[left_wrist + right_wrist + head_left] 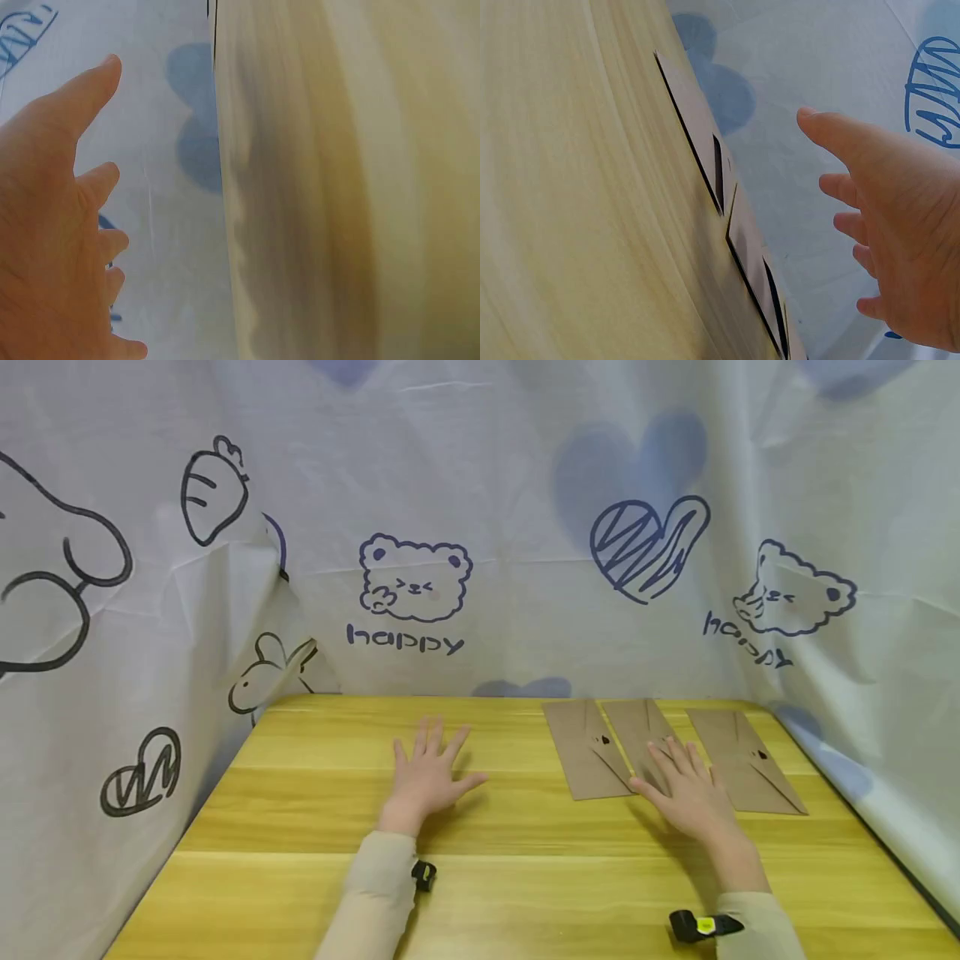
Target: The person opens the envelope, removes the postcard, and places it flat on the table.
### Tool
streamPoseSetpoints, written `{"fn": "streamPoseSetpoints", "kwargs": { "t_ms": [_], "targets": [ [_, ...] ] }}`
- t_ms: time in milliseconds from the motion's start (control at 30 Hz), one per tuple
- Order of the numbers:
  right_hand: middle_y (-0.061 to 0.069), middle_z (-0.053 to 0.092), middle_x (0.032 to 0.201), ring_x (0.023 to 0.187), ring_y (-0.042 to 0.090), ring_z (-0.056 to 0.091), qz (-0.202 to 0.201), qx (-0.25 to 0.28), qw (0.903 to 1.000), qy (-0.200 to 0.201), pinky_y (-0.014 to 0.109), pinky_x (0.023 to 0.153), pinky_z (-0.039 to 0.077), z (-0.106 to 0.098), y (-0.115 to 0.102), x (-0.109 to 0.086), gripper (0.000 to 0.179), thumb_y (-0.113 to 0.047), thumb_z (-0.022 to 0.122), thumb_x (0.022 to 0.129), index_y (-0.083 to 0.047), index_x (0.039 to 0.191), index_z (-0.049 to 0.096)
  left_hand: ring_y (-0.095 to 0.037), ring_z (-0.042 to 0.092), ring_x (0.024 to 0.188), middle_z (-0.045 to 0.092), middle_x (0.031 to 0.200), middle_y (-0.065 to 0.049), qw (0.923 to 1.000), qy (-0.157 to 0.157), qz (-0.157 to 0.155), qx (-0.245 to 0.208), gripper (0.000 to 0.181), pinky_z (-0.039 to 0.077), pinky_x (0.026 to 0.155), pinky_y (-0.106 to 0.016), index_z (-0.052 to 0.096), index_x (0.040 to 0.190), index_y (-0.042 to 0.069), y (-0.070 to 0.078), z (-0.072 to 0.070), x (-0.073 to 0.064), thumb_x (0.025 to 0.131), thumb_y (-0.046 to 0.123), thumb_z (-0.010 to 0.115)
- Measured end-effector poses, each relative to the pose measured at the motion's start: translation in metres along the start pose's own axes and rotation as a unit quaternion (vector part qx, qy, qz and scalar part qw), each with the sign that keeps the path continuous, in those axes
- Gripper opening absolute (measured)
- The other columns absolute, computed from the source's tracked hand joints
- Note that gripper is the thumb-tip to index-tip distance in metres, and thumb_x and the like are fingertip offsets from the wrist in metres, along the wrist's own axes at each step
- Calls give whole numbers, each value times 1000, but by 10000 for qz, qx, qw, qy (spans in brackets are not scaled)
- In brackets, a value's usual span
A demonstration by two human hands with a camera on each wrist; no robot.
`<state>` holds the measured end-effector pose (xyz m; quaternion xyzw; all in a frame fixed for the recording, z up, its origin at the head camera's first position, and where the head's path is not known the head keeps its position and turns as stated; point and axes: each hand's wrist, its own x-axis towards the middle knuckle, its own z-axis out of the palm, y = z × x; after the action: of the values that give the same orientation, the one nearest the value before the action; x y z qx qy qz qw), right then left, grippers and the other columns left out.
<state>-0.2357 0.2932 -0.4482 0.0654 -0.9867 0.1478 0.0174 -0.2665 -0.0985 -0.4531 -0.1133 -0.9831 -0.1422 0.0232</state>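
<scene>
Three brown paper envelopes lie in a row on the right of the wooden table: a left envelope [581, 760], a middle envelope [633, 722] and a right envelope [738, 752]. Each is the same kraft colour; a small dark mark shows on the flaps of the outer two. My right hand [690, 793], fingers spread, hovers over the middle envelope and hides its lower part. In the right wrist view that hand [900, 232] holds nothing. Over the bare wood left of centre, my left hand [427, 781] is spread too, with nothing in it.
The wooden table [300, 827] reaches back to a white curtain [517, 568] printed with bears, hearts and other drawings. The curtain also hangs along both sides. A black band with a small device [705, 927] is on the right wrist, another device [423, 875] on the left.
</scene>
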Motion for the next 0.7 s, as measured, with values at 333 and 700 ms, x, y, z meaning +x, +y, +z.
{"fn": "streamPoseSetpoints", "kwargs": {
  "t_ms": [333, 700],
  "targets": [
    [21, 14, 162, 149, 45, 1, -227, -161, 9996, 26, 75, 111, 3, 3, 0, 1, 80, -60, 44, 96, -15, 157, 20, -34, 2, 153, 9, 165, -8, 9961, -256, 576, 616, 84, 6, 115, -70, 18, 155, 38, 33, 9, 42, 86, 78, 42],
    [21, 28, 158, 148, 48, 8, -478, -44, 9978, -465, 74, 111, 4, 11, -3, -2, 75, -59, 48, 95, -9, 150, 37, -25, 2, 154, 5, 166, 0, 9709, -907, 1338, 1769, 80, 6, 118, -66, 11, 155, 41, 87, 30, 76, 88, 80, 30]
  ]
}}
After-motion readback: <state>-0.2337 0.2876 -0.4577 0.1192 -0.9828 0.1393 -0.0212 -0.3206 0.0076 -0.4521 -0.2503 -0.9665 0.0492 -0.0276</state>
